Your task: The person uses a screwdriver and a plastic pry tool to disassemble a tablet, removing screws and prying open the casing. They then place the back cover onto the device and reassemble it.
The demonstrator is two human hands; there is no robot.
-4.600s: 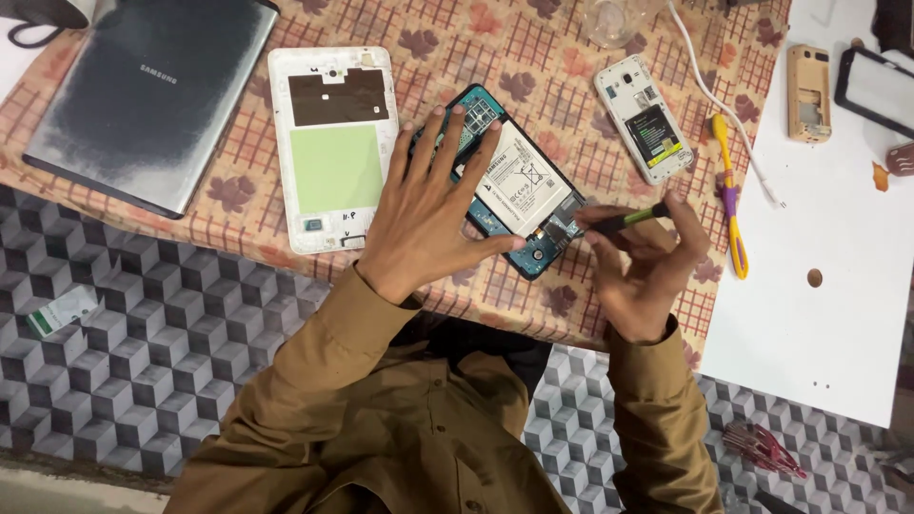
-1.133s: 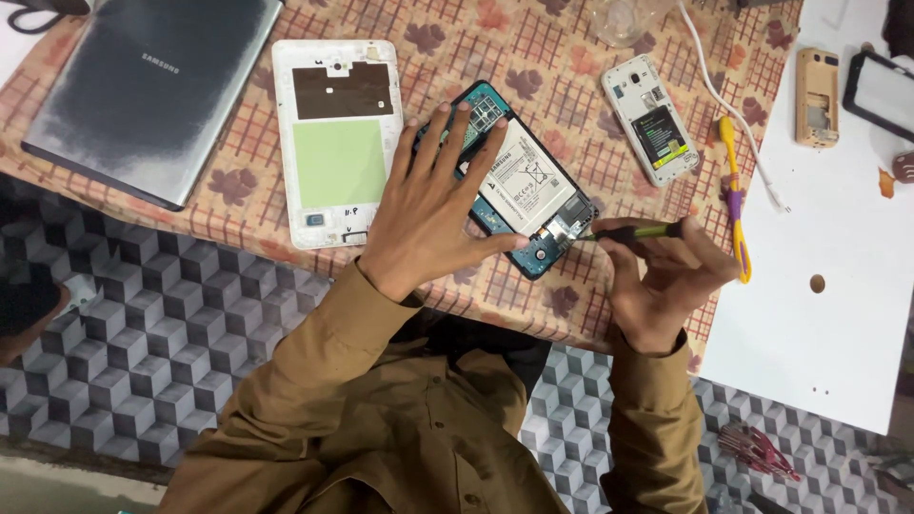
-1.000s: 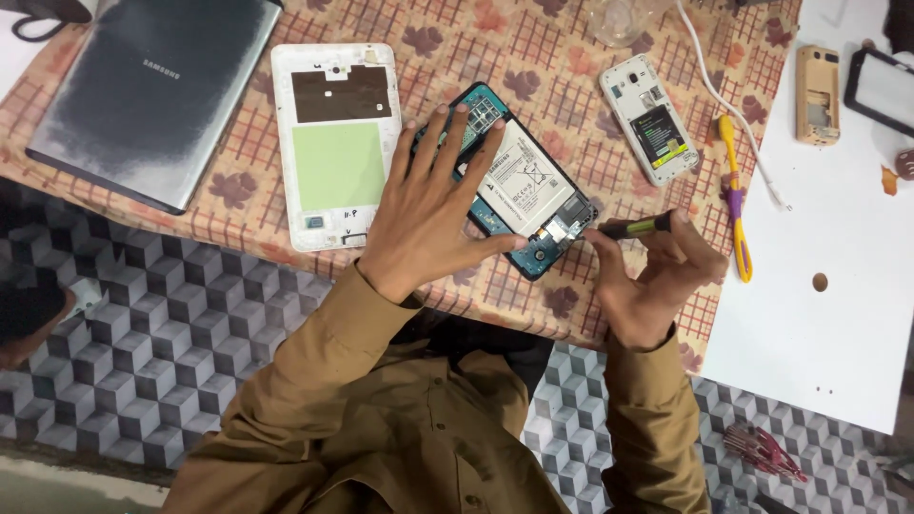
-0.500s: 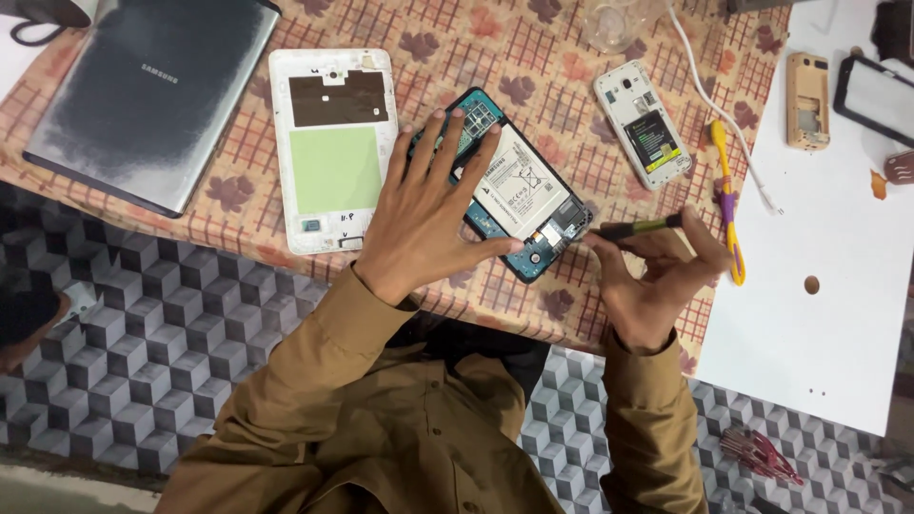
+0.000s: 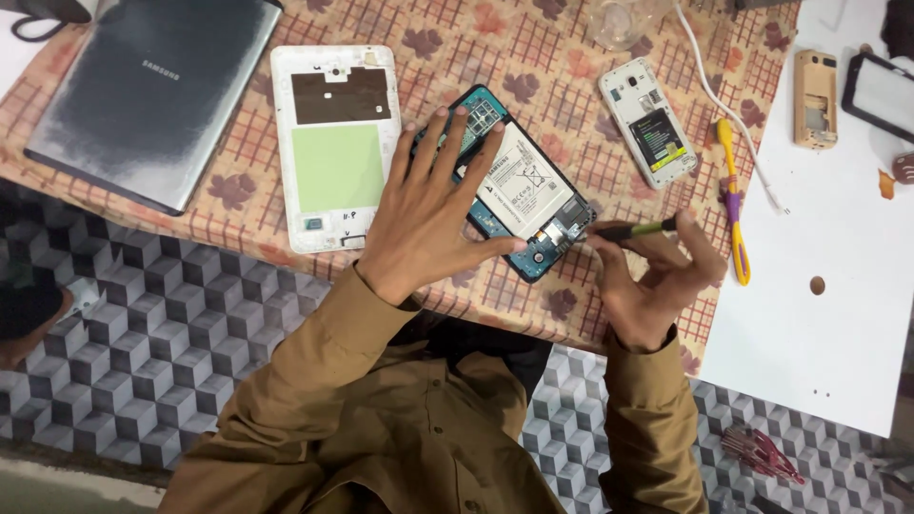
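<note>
While our left hand (image 5: 428,219) lies flat and spread wide across the opened phone (image 5: 509,181) at the centre of the frame, gripping nothing and simply pressing down, our right hand (image 5: 657,281) is curled closed around a slim dark screwdriver (image 5: 633,229), its tip touching the phone's lower right corner. We see the phone lying backless and tilted on the cloth, its white battery and teal circuit board exposed.

We work over a table spread with a checked cloth (image 5: 552,48) in orange and cream, printed with brown leaves. Just left of the phone rests a white tablet back cover (image 5: 335,143) with a green panel and a brown patch; further toward the upper left lies a grey closed tablet (image 5: 157,95). Toward the upper right sits a smaller white phone (image 5: 652,122), also opened, and near it a yellow and purple tool (image 5: 731,200) beside a white cable (image 5: 728,105). A white board (image 5: 838,314) covers the right side of the frame, carrying a tan phone frame (image 5: 816,98) and a black-rimmed screen part (image 5: 881,95) at the upper right edge.

Below the table edge, we look down on a floor (image 5: 143,333) tiled in a grey and white cube pattern, with our brown sleeves filling the lower centre. A reddish object (image 5: 762,455) lies on the floor at lower right; we cannot tell what it is.
</note>
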